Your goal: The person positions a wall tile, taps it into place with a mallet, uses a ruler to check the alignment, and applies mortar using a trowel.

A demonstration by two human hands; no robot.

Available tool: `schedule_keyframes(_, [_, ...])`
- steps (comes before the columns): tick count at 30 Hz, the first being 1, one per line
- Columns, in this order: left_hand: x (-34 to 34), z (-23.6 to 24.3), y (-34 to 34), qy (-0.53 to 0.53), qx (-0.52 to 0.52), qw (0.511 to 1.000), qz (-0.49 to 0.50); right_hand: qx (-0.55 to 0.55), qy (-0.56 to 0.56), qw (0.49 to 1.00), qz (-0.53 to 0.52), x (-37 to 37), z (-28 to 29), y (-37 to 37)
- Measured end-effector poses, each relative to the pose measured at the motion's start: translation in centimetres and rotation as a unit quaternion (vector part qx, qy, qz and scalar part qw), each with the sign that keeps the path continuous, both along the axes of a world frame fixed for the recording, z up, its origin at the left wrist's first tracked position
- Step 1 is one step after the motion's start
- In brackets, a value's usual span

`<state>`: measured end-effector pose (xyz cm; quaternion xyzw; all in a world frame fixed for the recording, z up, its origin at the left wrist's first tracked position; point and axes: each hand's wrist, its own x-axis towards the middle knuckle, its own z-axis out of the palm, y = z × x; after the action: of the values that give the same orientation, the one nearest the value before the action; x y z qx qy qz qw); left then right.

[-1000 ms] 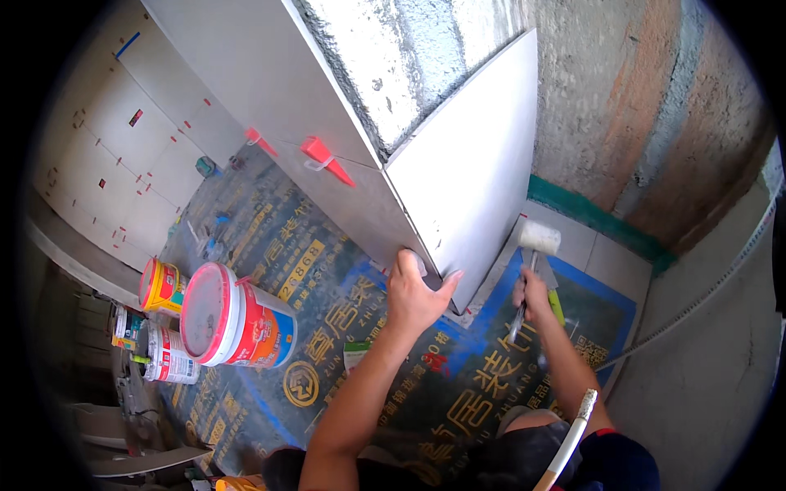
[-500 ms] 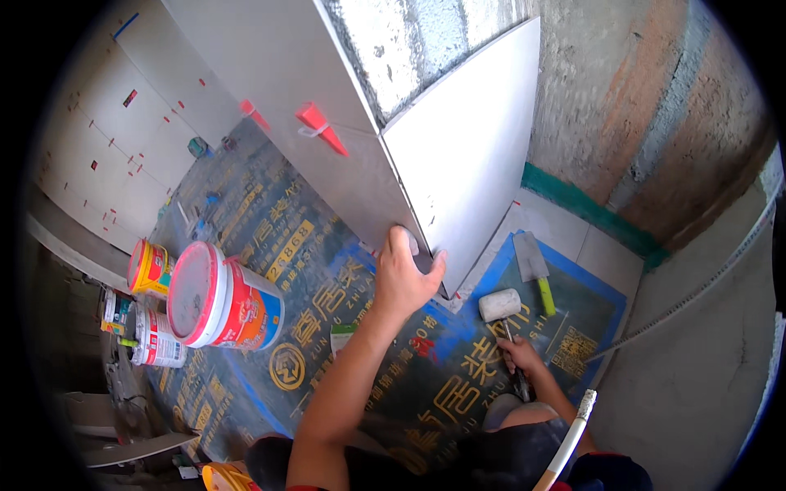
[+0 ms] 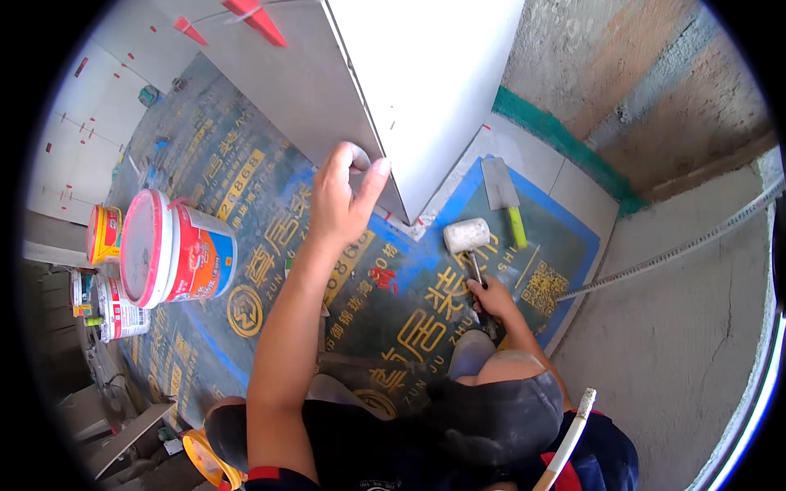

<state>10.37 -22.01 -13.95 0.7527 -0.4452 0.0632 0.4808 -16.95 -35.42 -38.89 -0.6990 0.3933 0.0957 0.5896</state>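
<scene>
My left hand (image 3: 337,200) is at the lower part of the tiled column's corner. Its index finger is bent beside the grey side tile (image 3: 286,90), and the thumb stands apart near the edge of the bright white tile (image 3: 434,90). Nothing is held between them. My right hand (image 3: 494,296) grips the dark handle of a mallet whose white head (image 3: 467,236) hovers over, or rests on, the floor covering; I cannot tell which. A trowel (image 3: 501,188) with a lime-green handle lies beyond the mallet. Red wedges (image 3: 258,20) stick to the side tile.
Lidded buckets (image 3: 201,254) stand at the left on the dark printed floor covering (image 3: 270,221). A rough wall (image 3: 606,90) and a grey wall (image 3: 679,270) bound the right side. A pale measuring strip (image 3: 671,245) crosses there. A cigarette (image 3: 565,442) shows at the lower edge.
The view has shifted, so the column and buckets sit higher and farther left. My left hand has loosened from around the tile corner. The right hand still grips the mallet.
</scene>
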Motion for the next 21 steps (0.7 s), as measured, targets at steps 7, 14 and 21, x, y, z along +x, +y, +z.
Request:
schedule_keyframes(7, [-1.4,-1.5,-1.6,-0.088,0.108,0.986,0.09,0.369,-0.091,0.916,-0.129,0.0,1.1,-0.6])
schedule_keyframes(14, [-0.9,-3.1,-2.2,-0.099,0.086,0.986,0.105,0.47,-0.102,0.844,-0.235,2.2,3.0,0.5])
schedule_keyframes(21, [-0.2,-3.6,-1.5,-0.127,0.059,0.987,0.085,0.483,-0.144,0.81,-0.3,4.2,5.3,2.7])
